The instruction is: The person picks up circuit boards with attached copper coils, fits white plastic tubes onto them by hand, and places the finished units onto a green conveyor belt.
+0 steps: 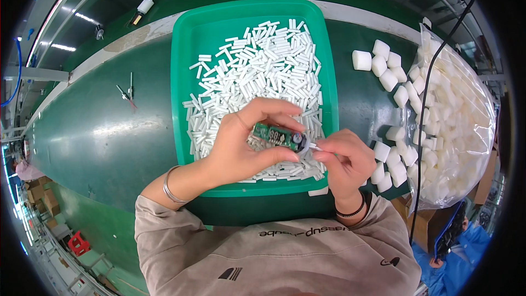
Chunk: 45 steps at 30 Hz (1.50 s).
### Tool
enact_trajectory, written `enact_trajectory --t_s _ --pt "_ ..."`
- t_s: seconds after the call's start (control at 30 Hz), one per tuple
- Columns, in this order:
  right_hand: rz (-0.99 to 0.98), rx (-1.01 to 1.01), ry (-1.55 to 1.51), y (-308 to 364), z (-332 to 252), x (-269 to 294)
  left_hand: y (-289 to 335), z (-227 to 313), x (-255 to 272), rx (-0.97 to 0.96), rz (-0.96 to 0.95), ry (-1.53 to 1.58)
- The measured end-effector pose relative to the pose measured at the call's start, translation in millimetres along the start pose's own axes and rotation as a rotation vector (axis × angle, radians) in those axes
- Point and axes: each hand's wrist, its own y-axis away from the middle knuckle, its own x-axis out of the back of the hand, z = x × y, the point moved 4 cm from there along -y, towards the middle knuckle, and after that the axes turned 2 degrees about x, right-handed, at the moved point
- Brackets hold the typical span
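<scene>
My left hand [235,141] grips a small green circuit board [274,135] between thumb and fingers, above the tray. A dark round part with a pale rim [299,140] sits at the board's right end. Pinched in my right hand [349,160] is a thin white tube [314,147], whose tip meets or nearly meets that round end; whether it is inserted I cannot tell. Below both hands, a green tray [181,49] bears a heap of short white tubes [274,57].
Right of the tray lie loose white foam-like cylinders [388,80] and a clear plastic bag [466,131] full of them. A black cable [426,85] hangs across the bag. Small wired parts [127,94] lie at left. Beyond the table stand white-capped assemblies [143,8].
</scene>
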Motion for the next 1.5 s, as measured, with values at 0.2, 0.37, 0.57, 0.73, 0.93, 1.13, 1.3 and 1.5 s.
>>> enact_trajectory --t_s 0.2,0.37,0.57,0.73,0.93,1.13,1.3,1.5 --pt "-0.070 0.256 0.316 -6.3 -11.7 -3.2 1.0 -5.7 2.3 0.072 0.041 0.022" --pt "-0.112 0.379 0.445 -4.8 -16.9 -9.1 0.6 -2.1 2.6 0.049 0.112 0.078" --pt "-0.281 0.439 0.547 -44.6 -9.6 -0.9 0.1 -9.4 12.8 0.280 0.207 0.398" --pt "-0.253 0.140 1.194 -86.3 55.1 50.8 -6.9 -18.6 23.2 0.220 0.304 0.457" --pt "-0.459 0.019 1.095 -82.1 88.5 59.4 -9.5 -17.9 21.7 0.178 0.274 0.506" --pt "-0.257 -0.085 0.841 -64.8 37.1 48.2 -0.5 -17.7 25.2 0.165 0.291 0.431" --pt "-0.065 -0.408 -0.467 -29.3 7.3 9.0 -3.2 -14.1 19.7 0.129 0.261 0.470" --pt "0.081 -0.369 -0.532 -12.5 8.0 -11.6 -1.2 -6.3 17.9 -0.028 0.244 0.505"
